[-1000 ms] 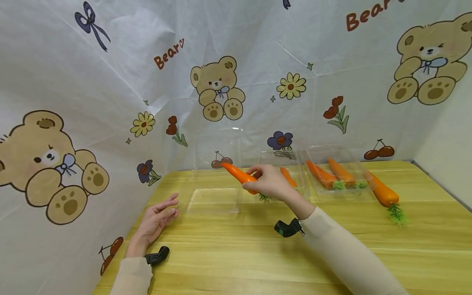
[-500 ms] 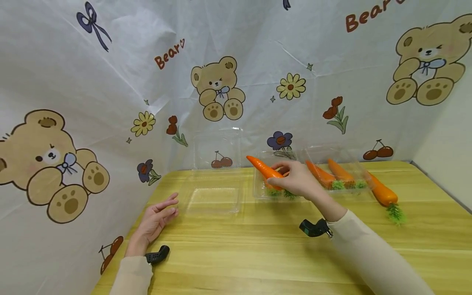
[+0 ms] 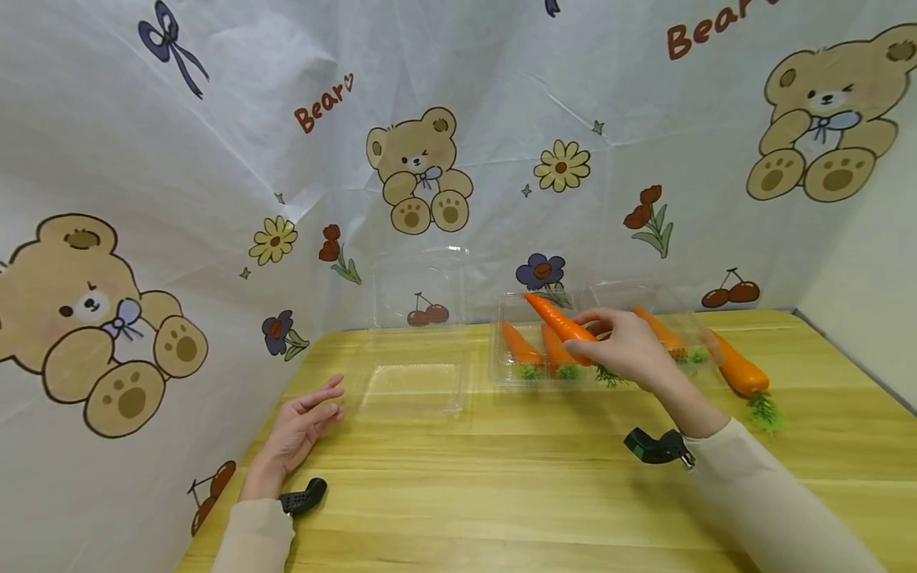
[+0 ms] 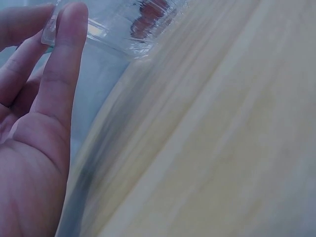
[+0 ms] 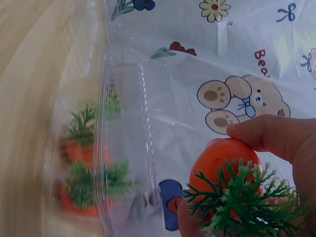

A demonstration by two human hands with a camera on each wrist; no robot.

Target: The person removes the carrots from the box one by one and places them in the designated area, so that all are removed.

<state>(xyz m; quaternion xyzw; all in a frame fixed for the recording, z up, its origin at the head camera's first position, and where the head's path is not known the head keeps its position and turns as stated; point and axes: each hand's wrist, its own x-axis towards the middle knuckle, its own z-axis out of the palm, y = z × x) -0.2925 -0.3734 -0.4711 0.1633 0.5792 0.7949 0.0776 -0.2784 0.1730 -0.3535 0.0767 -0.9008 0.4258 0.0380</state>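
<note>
My right hand [image 3: 622, 344] grips a carrot [image 3: 557, 322] near its leafy end, its tip pointing up and to the left. The carrot's round top and green leaves [image 5: 247, 202] fill the lower right of the right wrist view. Below it, a clear plastic box [image 3: 501, 382] contains two carrots, one being this carrot [image 3: 521, 348]. My left hand [image 3: 301, 426] is at the left with relaxed fingers, nearest to a clear plastic box [image 3: 411, 411] whose lid stands raised behind it; no object is visible inside. In the left wrist view the left fingers [image 4: 59, 74] appear beside clear plastic.
Another clear box [image 3: 691, 318] stands behind my right hand, with a carrot [image 3: 659, 330] in it and part hidden. One loose carrot [image 3: 741, 366] lies to its right on the wooden table [image 3: 458, 485]. A bear-printed sheet [image 3: 494, 175] hangs behind.
My right hand has moved right with the carrot, from near the left box to above the middle box. Two carrots in the middle box have come into view. The left hand stays put.
</note>
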